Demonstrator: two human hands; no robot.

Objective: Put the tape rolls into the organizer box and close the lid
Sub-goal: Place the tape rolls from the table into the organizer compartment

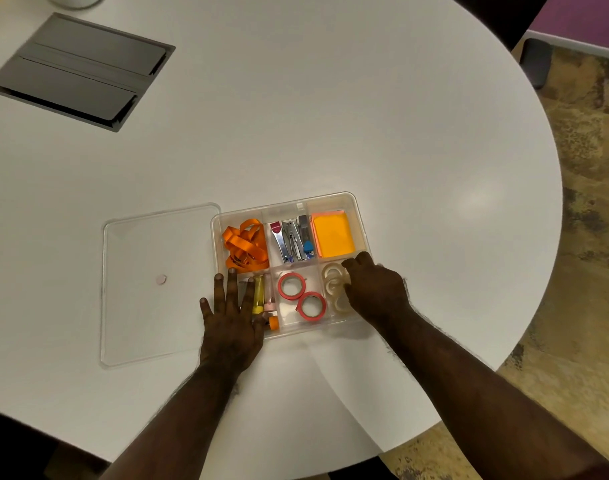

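Both bare forearms reach in over the round white desk. Left hand lies flat, grip wide and empty, on the near-left corner of the clear plastic six-compartment organizer box. Right hand curls over pale translucent tape rolls; whether it holds one I cannot tell. Two red-rimmed tape rolls sit in the middle near compartment. Its clear flat lid lies just left.

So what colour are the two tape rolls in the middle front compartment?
Red-orange tape rolls with white cores; head view.
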